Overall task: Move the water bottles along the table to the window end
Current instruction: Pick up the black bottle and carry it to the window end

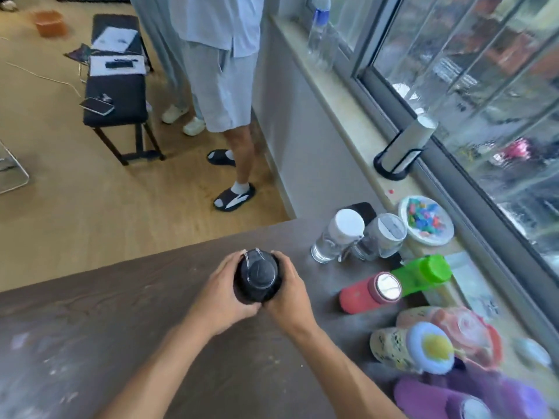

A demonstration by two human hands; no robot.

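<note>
A black water bottle with a round lid stands upright on the dark wooden table. My left hand and my right hand wrap around its two sides. By the window end stand other bottles: a clear one with a white lid, a clear one with a grey lid, a red one, a green one, a yellowish patterned one, a pink one and purple ones.
A person in light shorts and black sandals stands past the table's far edge. On the window sill are a plate of coloured bits, a grey cylinder in a black stand and a plastic bottle. A black bench is at the left.
</note>
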